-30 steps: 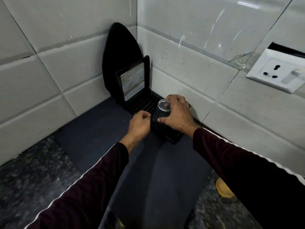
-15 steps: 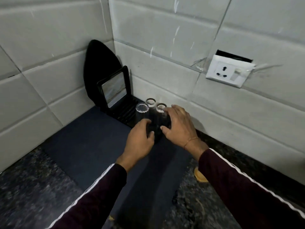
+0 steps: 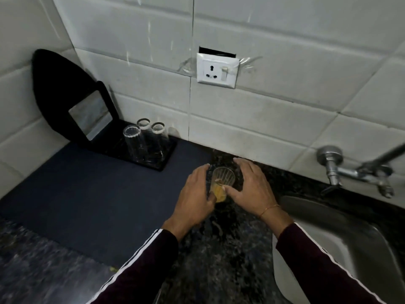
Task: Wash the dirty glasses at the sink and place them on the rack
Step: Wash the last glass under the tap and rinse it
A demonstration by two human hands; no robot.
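A ribbed dirty glass with yellow residue at its bottom stands upright on the dark stone counter. My left hand wraps its left side, fingers and thumb against it. My right hand is cupped at its right side with fingers spread and the thumb tip at the glass. Three clear glasses stand upside down on the black rack in the corner, to the far left of my hands.
A dark blue mat lies under the rack. The steel sink is at the right, with a wall tap above it. A white socket sits on the tiled wall, and a black board leans in the corner.
Both hands have left the glasses on the rack and moved right to the dirty glass on the counter. My view has swung right, and the sink and tap now show.
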